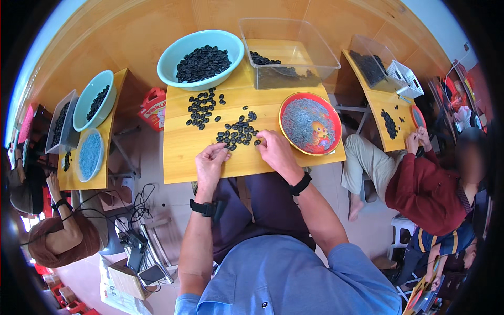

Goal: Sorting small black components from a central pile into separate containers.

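A: How are the person's fingers set?

B: On the left hand, thumb and forefinger are bent toward each other, tips close together. On the right hand, they curl over a single black piece. Whether either pair truly pinches something, one cannot tell; the tips cover too much.

A: Why reach in from both sides like that?

B: Probably because the near cluster of black oval pieces lies between the two hands. Each set of fingertips comes to an edge of it: the left at its lower left, the right at its right side, so neither arm has to cross the other.

A: And past that cluster?

B: The far cluster sits on the yellow table beyond the left fingertips, out of their touch. The red tray of grey slivers stands just right of the right hand, seemingly for an easy reach.

A: What stands farthest out?

B: The turquoise basin, heaped with more black pieces, and the clear bin, part-filled with dark ones, are side by side along the far edge, perhaps to leave working room nearer the body.
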The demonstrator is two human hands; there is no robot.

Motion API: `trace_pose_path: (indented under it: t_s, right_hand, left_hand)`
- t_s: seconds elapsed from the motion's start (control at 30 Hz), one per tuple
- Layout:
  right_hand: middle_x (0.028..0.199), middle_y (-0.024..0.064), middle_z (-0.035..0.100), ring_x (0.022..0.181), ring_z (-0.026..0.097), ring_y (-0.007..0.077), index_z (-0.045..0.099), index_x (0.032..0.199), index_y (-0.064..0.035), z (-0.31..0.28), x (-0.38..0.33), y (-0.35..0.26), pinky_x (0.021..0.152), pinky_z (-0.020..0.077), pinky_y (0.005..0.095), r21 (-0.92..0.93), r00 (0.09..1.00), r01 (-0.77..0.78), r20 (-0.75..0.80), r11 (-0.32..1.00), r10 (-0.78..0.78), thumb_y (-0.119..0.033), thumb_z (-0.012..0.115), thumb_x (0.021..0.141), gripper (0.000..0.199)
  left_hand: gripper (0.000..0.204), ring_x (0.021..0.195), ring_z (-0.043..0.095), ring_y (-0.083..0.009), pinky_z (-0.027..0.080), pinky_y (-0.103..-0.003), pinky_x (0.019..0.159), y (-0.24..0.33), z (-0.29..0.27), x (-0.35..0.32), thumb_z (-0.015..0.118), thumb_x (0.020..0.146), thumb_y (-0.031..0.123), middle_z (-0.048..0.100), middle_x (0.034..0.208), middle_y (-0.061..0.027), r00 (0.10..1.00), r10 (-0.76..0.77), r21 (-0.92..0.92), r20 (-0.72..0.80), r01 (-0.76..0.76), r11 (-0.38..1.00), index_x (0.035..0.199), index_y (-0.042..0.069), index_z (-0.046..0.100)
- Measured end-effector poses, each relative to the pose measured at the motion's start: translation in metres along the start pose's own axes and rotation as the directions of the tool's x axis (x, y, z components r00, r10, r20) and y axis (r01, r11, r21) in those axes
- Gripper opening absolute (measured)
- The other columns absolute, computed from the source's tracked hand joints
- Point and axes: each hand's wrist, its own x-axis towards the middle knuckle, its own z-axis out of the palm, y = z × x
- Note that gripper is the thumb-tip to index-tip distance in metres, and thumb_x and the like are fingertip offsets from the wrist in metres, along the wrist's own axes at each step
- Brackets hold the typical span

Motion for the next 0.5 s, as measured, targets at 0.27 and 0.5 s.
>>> trace_pose_path:
  t_s: [0.27,0.5]
  right_hand:
    - [0.09,0.0157,0.065,0.088,0.064,0.0346,0.064,0.093,-0.0026,0.0,-0.003,-0.001,0.077,0.0505,0.0438,-0.085,1.0,0.014,0.007,0.996,-0.013,-0.004,0.07,0.077,0.017]
    - [0.083,0.0115,0.068,0.074,0.067,0.0229,0.063,0.089,0.0004,0.003,-0.013,-0.005,0.067,0.0529,0.0336,0.278,1.0,0.017,-0.029,0.961,-0.009,-0.001,0.071,0.079,0.013]
  left_hand:
    - [0.016,0.075,0.067,-0.0109,0.054,-0.022,0.073,0.001,0.002,-0.001,0.065,0.091,-0.001,0.071,0.085,-0.0082,1.0,-0.008,0.03,-0.009,0.008,1.0,0.105,-0.006,0.067]
    - [0.016,0.075,0.066,-0.0106,0.053,-0.022,0.072,0.004,0.001,-0.004,0.066,0.091,0.0,0.071,0.086,-0.0084,1.0,0.005,0.054,0.012,-0.005,0.999,0.105,-0.007,0.067]
